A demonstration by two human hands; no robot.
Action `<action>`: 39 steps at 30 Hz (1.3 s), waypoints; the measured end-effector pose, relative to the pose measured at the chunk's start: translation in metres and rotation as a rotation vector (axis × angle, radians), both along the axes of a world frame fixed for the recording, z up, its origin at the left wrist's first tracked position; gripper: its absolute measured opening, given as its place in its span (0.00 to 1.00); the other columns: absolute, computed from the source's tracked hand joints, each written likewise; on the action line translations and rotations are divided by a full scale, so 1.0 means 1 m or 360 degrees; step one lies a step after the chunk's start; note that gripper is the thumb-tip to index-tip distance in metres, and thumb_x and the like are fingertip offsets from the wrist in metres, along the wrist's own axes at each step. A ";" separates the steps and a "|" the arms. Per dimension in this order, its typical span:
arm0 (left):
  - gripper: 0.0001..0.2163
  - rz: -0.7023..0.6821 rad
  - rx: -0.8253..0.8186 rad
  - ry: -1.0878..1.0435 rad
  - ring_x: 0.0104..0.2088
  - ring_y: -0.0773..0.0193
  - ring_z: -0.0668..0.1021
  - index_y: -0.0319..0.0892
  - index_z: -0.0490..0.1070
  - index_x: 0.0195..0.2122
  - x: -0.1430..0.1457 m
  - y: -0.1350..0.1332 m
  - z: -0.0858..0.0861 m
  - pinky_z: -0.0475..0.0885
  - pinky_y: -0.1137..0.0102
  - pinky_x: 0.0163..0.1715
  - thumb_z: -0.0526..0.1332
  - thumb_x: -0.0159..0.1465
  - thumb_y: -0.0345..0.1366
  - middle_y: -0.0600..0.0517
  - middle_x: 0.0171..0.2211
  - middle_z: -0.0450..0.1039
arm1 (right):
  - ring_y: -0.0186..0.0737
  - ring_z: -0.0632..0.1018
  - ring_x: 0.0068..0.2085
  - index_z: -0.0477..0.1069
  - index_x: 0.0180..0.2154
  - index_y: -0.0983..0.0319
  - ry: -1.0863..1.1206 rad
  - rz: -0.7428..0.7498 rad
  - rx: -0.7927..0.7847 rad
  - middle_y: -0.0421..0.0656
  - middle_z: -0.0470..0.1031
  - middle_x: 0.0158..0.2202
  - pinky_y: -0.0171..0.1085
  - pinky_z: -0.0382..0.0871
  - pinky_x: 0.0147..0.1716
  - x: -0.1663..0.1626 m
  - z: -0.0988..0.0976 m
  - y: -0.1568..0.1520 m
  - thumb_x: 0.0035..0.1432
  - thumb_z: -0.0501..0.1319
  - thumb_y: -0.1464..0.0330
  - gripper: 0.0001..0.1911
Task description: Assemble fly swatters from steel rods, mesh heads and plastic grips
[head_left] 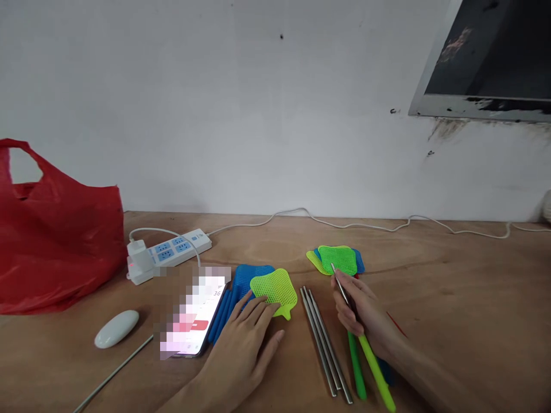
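My left hand point(247, 338) lies flat on the wooden table point(451, 287), fingers spread, fingertips touching a yellow-green fly swatter head point(275, 291) that rests on a stack of blue swatter heads point(247, 278). My right hand point(365, 318) is closed around a thin metal rod point(338, 281) whose tip points at a pile of assembled swatters with green, yellow and blue heads point(340, 259). Green and yellow handles point(370, 367) run under that hand. Three metal rods point(322, 338) lie side by side between my hands.
A phone point(196, 321) with a lit screen lies left of my left hand. A white oval object point(116, 328), a loose metal rod point(116, 373), a white power strip point(170, 252) with its cable and a red plastic bag point(55, 235) are at left. A wall closes off the back.
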State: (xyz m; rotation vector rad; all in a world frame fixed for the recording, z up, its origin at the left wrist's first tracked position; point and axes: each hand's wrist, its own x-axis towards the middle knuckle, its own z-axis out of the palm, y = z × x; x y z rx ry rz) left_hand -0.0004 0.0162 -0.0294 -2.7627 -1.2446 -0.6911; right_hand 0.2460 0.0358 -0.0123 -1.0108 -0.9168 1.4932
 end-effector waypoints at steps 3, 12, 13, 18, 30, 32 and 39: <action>0.13 0.0047 0.0003 -0.0017 0.52 0.48 0.77 0.43 0.68 0.54 -0.002 0.003 -0.003 0.71 0.47 0.56 0.54 0.71 0.33 0.44 0.51 0.76 | 0.23 0.50 0.09 0.65 0.34 0.60 0.0052 0.0117 -0.0054 0.27 0.57 0.11 0.25 0.44 0.08 0.001 -0.004 0.003 0.57 0.65 0.51 0.19; 0.34 0.0204 0.0177 0.0025 0.61 0.38 0.71 0.38 0.57 0.64 -0.007 0.009 -0.018 0.69 0.42 0.57 0.60 0.65 0.57 0.36 0.59 0.71 | 0.24 0.50 0.10 0.68 0.34 0.61 0.0005 0.0310 -0.0137 0.28 0.58 0.11 0.25 0.44 0.08 0.001 0.000 0.001 0.58 0.62 0.52 0.18; 0.35 0.0182 0.0160 0.0023 0.60 0.38 0.72 0.38 0.58 0.64 -0.006 0.009 -0.017 0.68 0.42 0.57 0.61 0.64 0.57 0.37 0.58 0.72 | 0.24 0.50 0.10 0.69 0.35 0.61 -0.0014 0.0339 -0.0148 0.28 0.59 0.11 0.25 0.45 0.08 0.001 0.001 0.000 0.59 0.62 0.53 0.17; 0.36 0.0134 0.0107 -0.0025 0.54 0.39 0.76 0.39 0.59 0.62 -0.004 0.008 -0.011 0.68 0.41 0.56 0.68 0.58 0.52 0.38 0.55 0.74 | 0.25 0.53 0.09 0.72 0.36 0.64 -0.0137 0.0446 -0.0108 0.31 0.63 0.11 0.26 0.48 0.07 0.000 0.002 -0.002 0.58 0.60 0.55 0.18; 0.29 0.0269 0.0023 -0.0345 0.53 0.43 0.75 0.44 0.61 0.60 -0.007 0.010 0.000 0.74 0.49 0.49 0.65 0.63 0.52 0.41 0.55 0.73 | 0.25 0.56 0.08 0.74 0.34 0.66 -0.0481 0.1049 -0.0119 0.34 0.68 0.11 0.27 0.45 0.07 0.003 0.005 -0.004 0.62 0.56 0.52 0.23; 0.29 0.0290 0.0068 -0.0339 0.52 0.43 0.75 0.43 0.60 0.60 -0.008 0.012 -0.001 0.74 0.49 0.48 0.64 0.63 0.52 0.40 0.54 0.73 | 0.25 0.56 0.08 0.74 0.35 0.66 -0.0505 0.1072 -0.0136 0.33 0.68 0.11 0.27 0.46 0.07 0.002 0.004 -0.006 0.62 0.56 0.52 0.23; 0.29 0.0331 0.0098 -0.0347 0.52 0.43 0.76 0.43 0.61 0.60 -0.009 0.012 -0.003 0.74 0.49 0.47 0.63 0.64 0.54 0.41 0.54 0.72 | 0.26 0.59 0.09 0.74 0.38 0.66 -0.0638 0.1188 -0.0122 0.33 0.68 0.13 0.26 0.50 0.08 -0.001 0.001 -0.010 0.63 0.55 0.52 0.23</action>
